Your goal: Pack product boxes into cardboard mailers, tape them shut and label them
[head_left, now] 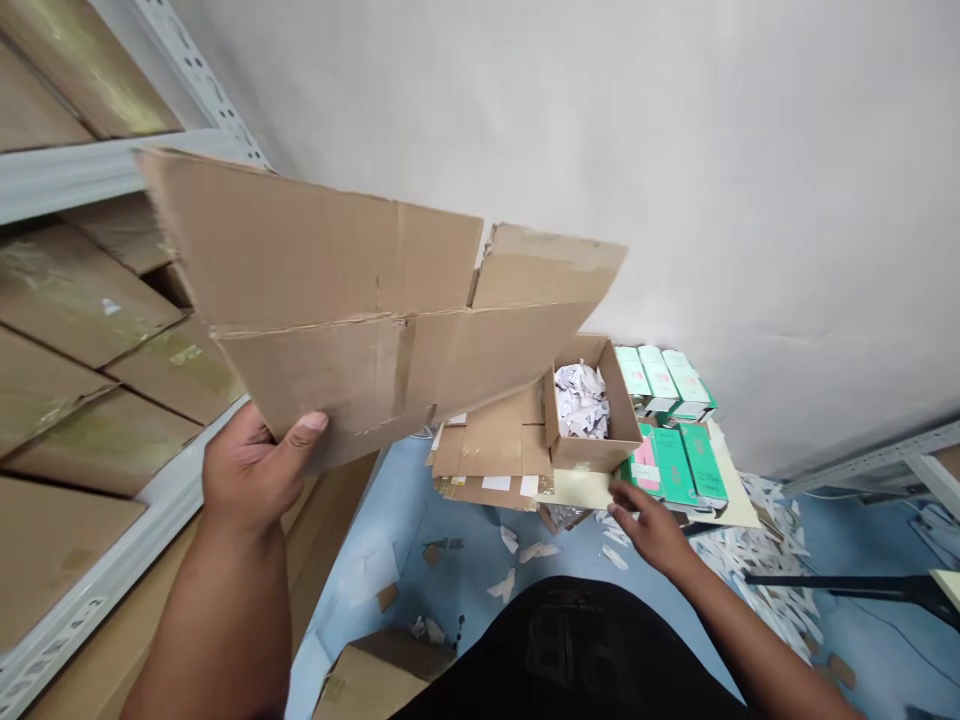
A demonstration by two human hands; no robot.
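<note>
My left hand [259, 465] grips the lower left edge of a large flattened cardboard box [337, 350], thumb on its near face. The sheet is held up and tilted, with creases, a slot at its top edge and strips of tape. My right hand [649, 525] hangs with fingers apart near the front edge of a small table [585, 488], holding nothing I can see. Just beyond it stand an open carton [596, 455] of crumpled white paper and several green boxes [671, 465]. More flattened cardboard [491, 450] lies to the left of the carton.
At left, a metal shelf rack [120, 165] holds several taped cartons [82, 290]. Paper scraps [536, 550] litter the blue floor [457, 550], with a larger heap [757, 570] at right. An open cardboard box [375, 675] sits by my legs. A pale wall [600, 130] rises behind.
</note>
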